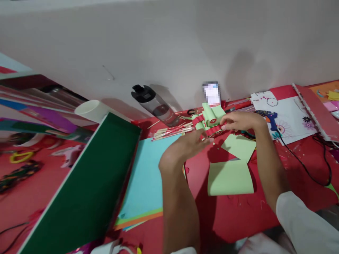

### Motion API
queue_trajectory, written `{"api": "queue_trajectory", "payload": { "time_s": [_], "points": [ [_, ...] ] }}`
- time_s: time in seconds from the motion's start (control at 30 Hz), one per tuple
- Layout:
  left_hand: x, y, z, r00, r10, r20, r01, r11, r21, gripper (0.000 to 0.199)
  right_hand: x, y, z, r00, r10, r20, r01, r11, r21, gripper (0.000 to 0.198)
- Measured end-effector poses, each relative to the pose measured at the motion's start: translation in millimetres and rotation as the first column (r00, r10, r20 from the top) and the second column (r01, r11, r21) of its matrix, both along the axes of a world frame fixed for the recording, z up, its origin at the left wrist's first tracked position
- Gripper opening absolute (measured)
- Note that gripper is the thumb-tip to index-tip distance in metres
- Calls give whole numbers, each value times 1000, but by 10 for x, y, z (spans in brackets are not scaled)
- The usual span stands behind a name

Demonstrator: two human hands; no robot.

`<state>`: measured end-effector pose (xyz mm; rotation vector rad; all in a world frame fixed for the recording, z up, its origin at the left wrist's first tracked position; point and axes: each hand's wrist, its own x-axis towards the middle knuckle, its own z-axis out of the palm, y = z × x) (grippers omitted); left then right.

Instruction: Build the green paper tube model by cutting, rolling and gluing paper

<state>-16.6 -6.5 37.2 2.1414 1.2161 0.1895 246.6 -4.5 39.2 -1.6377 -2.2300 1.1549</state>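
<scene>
Perhaps to steady the model (209,115), we touch it with our right hand (241,121), grip unclear, left hand (187,144) loosely spread.

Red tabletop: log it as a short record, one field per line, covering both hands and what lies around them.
Left hand: left hand beside the green-and-red paper model, fingers extended; contact unclear
Right hand: right hand with fingertips at the model's right side; grip unclear
Nearest the person: curled light green sheet
Left side: light blue sheet, dark green board
By the wall: black-capped bottle
Right side: blue glue gun with a black cord
</scene>
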Motion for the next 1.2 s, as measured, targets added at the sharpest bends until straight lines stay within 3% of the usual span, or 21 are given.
{"api": "queue_trajectory", "payload": {
  "time_s": [0.13,0.23,0.3,0.4,0.5,0.67,0.8,0.9,0.97,1.07,1.2],
  "points": [
    [7,-242,-127,936,65,-347,-148,964,-219,44,24,-6,11,1000,-11,17,10,1000,22,32],
    [-53,-464,-289,926,-10,-378,-136,923,-359,51,49,-2,9,1000,-15,21,15,999,38,32],
    [-106,-595,-447,949,3,-317,-142,898,-417,56,69,5,-1,1000,-11,21,10,999,49,32],
    [-151,-717,-681,989,119,-91,-150,835,-529,58,98,12,-22,1000,5,16,-6,999,54,32],
    [-138,-723,-752,950,253,184,-89,783,-616,58,132,10,-40,1000,-5,-20,6,999,47,33],
    [-115,-482,-392,798,371,475,-128,875,-467,57,200,-17,-51,954,-58,-295,55,998,-20,45],
    [-76,-169,-53,674,275,686,-172,961,-217,60,253,-35,-64,863,-68,-501,54,998,-42,54],
    [29,39,84,583,196,789,-201,975,-93,64,271,-38,-76,792,-23,-610,15,1000,-18,56],
    [120,147,123,597,161,786,-199,979,-49,62,270,-36,-80,713,-33,-701,63,998,17,54],
    [246,271,117,616,150,774,-201,979,-29,62,266,-28,-76,614,-115,-781,247,968,52,48],
    [346,396,33,624,171,763,-187,980,-67,69,267,-2,-80,647,-199,-736,364,929,68,41]
  ]
}}
